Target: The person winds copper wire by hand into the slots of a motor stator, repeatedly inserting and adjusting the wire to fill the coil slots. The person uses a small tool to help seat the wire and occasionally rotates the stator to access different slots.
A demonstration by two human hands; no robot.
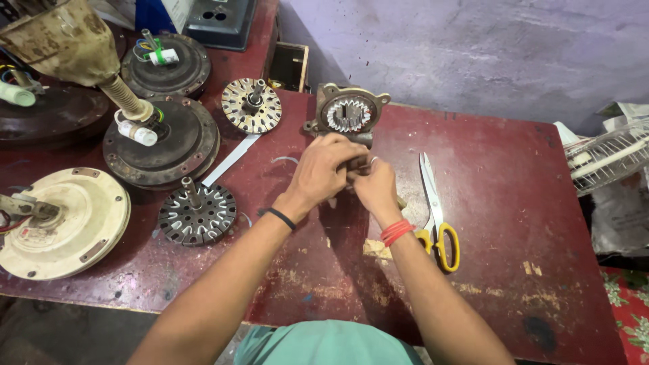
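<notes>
Centre of the frame: the left hand point(323, 169) and the right hand point(374, 184) meet over a small dark part point(356, 164), barely visible between them, on the dark red table point(500, 203). The fingers of both hands are curled closed around this part; what kind of part it is cannot be told. Just above the hands lies a motor housing point(348, 113) with a toothed metal core, its lower edge touching or nearly touching the knuckles. Right of the hands lie scissors point(435, 209) with yellow handles. At left of centre, a slotted rotor point(197, 213) with an upright shaft stands near the left wrist; a second rotor point(251, 105) and round fan motor covers point(162, 140) fill the upper left. Judged from this grip, good work here calls for steady pressure from both hands, wrists braced low over the table, and the scissors kept within reach.
</notes>
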